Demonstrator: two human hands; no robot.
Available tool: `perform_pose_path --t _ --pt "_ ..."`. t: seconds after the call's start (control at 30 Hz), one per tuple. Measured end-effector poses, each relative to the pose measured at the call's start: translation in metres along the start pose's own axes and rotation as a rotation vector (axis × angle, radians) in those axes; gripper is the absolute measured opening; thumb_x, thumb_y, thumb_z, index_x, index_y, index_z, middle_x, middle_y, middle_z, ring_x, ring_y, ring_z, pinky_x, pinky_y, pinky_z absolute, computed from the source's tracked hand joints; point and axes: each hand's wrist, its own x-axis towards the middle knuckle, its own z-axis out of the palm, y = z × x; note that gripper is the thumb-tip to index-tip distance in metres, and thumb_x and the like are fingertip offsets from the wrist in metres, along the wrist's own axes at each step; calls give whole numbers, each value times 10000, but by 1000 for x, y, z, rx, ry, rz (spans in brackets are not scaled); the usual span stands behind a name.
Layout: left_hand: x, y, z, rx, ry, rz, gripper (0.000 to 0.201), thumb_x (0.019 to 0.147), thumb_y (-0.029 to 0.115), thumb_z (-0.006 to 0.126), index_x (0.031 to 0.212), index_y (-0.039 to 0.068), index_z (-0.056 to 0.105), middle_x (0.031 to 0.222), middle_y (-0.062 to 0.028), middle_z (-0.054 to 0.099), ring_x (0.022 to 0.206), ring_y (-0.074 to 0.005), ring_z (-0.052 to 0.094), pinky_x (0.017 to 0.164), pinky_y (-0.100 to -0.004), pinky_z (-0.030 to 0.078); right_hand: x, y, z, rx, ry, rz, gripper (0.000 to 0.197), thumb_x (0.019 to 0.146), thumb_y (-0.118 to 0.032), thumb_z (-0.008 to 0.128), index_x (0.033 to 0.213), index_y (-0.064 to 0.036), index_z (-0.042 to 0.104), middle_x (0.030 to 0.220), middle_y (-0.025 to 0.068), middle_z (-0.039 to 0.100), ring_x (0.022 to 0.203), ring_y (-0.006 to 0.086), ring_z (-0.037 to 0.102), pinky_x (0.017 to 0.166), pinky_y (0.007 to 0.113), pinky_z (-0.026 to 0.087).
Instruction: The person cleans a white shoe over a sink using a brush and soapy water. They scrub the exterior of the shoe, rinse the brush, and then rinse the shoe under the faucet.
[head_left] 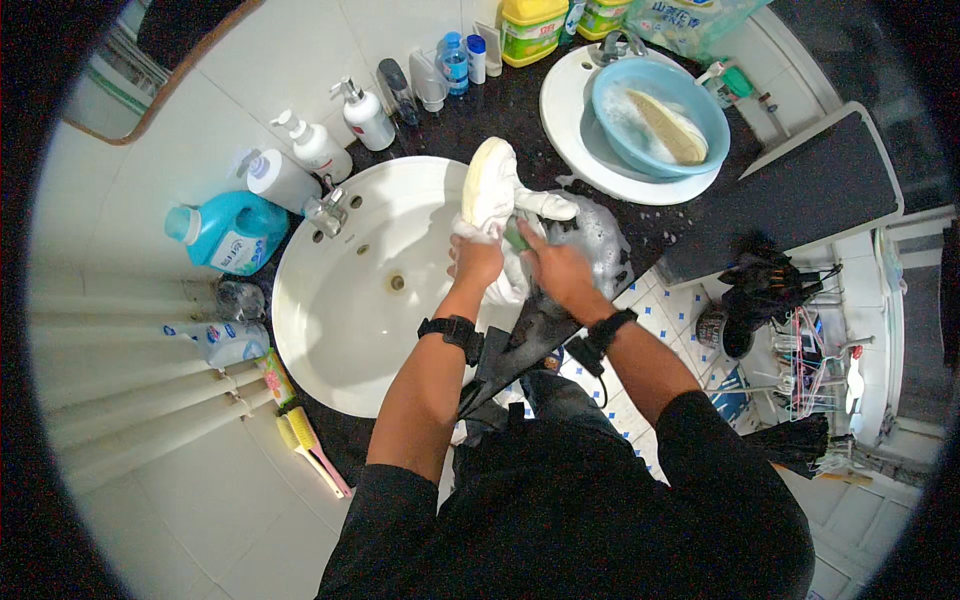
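A white shoe [489, 195] with a pale cream sole is held over the right rim of the left sink [330, 290], and a soft white flap of it sticks out to the right. My left hand [477, 262] is closed around its lower part. My right hand [560, 268] presses a small green object [515, 236] against the shoe; the fingers hide most of it, so its kind is unclear. White suds [592, 240] lie on the black counter beside my right hand. Another white shoe [668, 128] lies sole up in suds in a light blue basin [615, 95].
The basin sits in a second white sink [562, 125] at the far right. Pump bottles [368, 115], a teal detergent jug [228, 232] and yellow containers [533, 30] stand along the wall. Two brushes [312, 450] lie at the left edge. A dark board [810, 185] leans at right.
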Motion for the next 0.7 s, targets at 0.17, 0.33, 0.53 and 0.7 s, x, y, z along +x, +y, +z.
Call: perform_pose_path --t 0.17,0.33,0.53,0.7 --pt "7 -8 6 -117 -8 81 729 871 528 422 1396 69 211 1359 -278 270 1230 -453 318 1030 -505 260 -17 4 -3 -106 31 -258 591 893 -301 486 1420 -316 220 801 185 637 693 350 639 627 471 517" --pt "28 -21 16 50 -70 204 776 865 560 397 1410 47 194 1404 -216 226 1285 -407 271 997 -586 258 -14 10 10 175 -26 -139 540 902 -319 475 1406 -286 281 915 231 626 794 369 625 712 484 498" --pt "26 -22 6 66 -164 112 771 870 596 333 1399 41 250 1413 -207 173 1288 -409 245 997 -578 254 -2 9 -17 148 -258 -188 497 923 -312 471 1395 -248 329 967 244 622 850 338 641 801 428 487" --pt "10 2 2 117 -154 95 754 878 585 337 1379 23 295 1371 -245 248 1247 -409 290 1001 -530 268 -8 35 26 434 -106 -431 507 879 -223 512 1367 -204 379 1057 246 590 922 381 601 859 428 456"
